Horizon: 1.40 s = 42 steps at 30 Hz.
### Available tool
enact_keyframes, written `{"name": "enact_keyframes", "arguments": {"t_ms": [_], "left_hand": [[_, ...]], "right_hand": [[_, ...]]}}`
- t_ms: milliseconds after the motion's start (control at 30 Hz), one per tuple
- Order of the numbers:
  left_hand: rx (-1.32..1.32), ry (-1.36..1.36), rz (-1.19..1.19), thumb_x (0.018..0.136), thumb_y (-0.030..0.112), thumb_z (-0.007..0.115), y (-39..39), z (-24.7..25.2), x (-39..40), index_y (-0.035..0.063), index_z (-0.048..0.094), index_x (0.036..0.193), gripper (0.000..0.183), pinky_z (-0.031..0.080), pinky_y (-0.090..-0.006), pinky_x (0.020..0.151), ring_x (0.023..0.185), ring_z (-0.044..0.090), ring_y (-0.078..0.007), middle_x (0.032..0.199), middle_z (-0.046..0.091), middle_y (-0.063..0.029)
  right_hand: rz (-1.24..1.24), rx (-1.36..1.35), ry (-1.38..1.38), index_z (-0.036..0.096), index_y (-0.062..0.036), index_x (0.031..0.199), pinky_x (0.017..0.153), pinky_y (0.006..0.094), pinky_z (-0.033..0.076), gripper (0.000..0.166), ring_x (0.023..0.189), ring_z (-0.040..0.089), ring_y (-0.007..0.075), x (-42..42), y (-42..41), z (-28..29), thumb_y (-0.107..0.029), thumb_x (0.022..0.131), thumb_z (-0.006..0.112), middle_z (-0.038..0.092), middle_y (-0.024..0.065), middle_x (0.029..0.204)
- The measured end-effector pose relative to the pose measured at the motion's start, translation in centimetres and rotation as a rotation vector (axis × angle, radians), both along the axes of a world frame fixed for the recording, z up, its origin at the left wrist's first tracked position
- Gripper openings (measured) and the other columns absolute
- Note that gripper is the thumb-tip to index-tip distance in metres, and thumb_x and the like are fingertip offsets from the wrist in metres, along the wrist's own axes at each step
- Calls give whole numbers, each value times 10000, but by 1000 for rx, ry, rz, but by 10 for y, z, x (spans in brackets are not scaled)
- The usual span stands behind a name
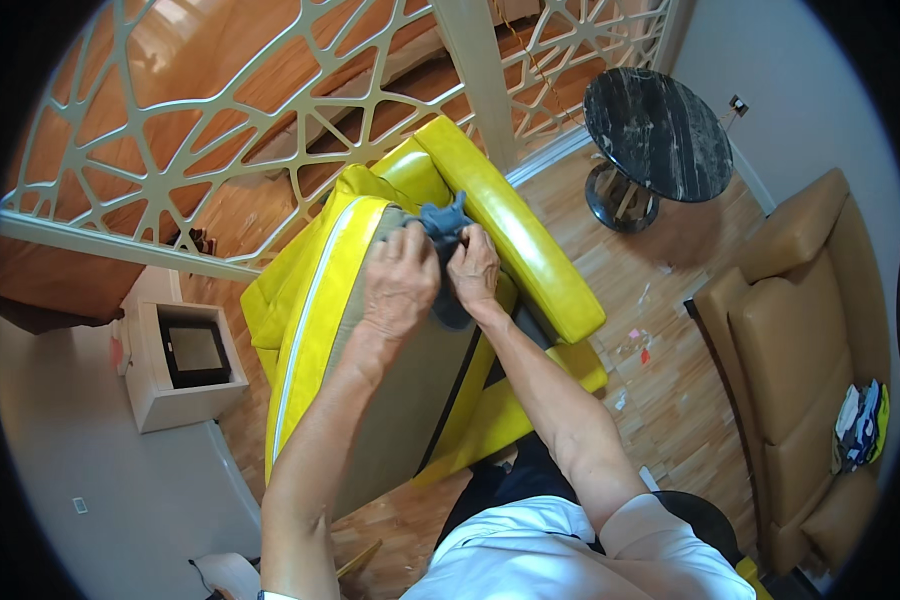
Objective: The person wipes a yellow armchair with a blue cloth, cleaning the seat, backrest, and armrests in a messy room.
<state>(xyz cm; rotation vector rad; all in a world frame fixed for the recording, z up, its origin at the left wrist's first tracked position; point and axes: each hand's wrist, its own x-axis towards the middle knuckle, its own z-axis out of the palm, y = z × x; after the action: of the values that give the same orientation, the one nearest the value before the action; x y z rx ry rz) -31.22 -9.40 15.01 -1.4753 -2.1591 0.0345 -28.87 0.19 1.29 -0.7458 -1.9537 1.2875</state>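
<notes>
Both my hands are over a yellow sofa [510, 225] with a thick padded arm. My left hand [403, 281] is curled on the near-left side of a bunched blue-grey cloth [445, 219], its fingers closed on the cloth's edge. Gripping the cloth's right side, my right hand [474, 266] sits close beside it, the two almost touching. Part of the dark cloth hangs down between them. Under my forearms lies a large cushion, its grey-brown fabric face [412, 405] upward, with a white zip [311, 300] running along its yellow border.
Behind the sofa stands a pale lattice partition [296, 161]. A round black marble-look table [656, 131] is at the upper right. A tan sofa [787, 360] with folded clothes [860, 426] stands right. A small cabinet [184, 364] is at the left. Scraps litter the wooden floor [667, 300].
</notes>
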Motion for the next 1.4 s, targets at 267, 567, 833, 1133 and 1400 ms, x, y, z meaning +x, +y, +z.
{"name": "enact_keyframes", "arguments": {"t_ms": [267,567,833,1133,1400], "left_hand": [[-241,-113,-60,841,112,587,13,-71,14,36,627,818,89,410,-372,702,847,528,-253,895,547,-105],[-354,-169,-45,829,130,574,9,-73,16,55,644,819,103,424,-370,719,870,541,-247,881,564,-89],[-449,-208,-3,836,140,581,-52,-74,65,75,643,771,111,430,-386,697,827,556,-252,847,568,-100],[-530,-227,45,823,161,579,-179,-60,145,72,689,809,143,431,-367,709,887,560,-248,875,583,-92],[-396,-254,128,773,179,599,-312,-66,229,75,684,791,135,428,-342,707,886,553,-239,855,571,-84]], "right_hand": [[27,-292,-328,529,-68,1065,850,530,460,258,1005,571,446,26,5,-79,-186,839,567,605,235,1016],[69,-371,-323,526,-52,1152,873,527,453,350,1012,566,460,31,1,-81,-230,855,576,604,271,1035],[117,-617,-261,544,-22,1152,864,476,481,394,1011,613,428,86,-75,-85,-163,806,670,649,252,1057],[302,-583,-486,564,-2,1072,806,470,502,333,933,637,410,170,-204,-94,-157,798,672,653,273,995],[59,-1514,-317,599,-67,907,639,363,485,189,777,574,208,257,-353,-84,-184,885,452,592,84,871]]}}
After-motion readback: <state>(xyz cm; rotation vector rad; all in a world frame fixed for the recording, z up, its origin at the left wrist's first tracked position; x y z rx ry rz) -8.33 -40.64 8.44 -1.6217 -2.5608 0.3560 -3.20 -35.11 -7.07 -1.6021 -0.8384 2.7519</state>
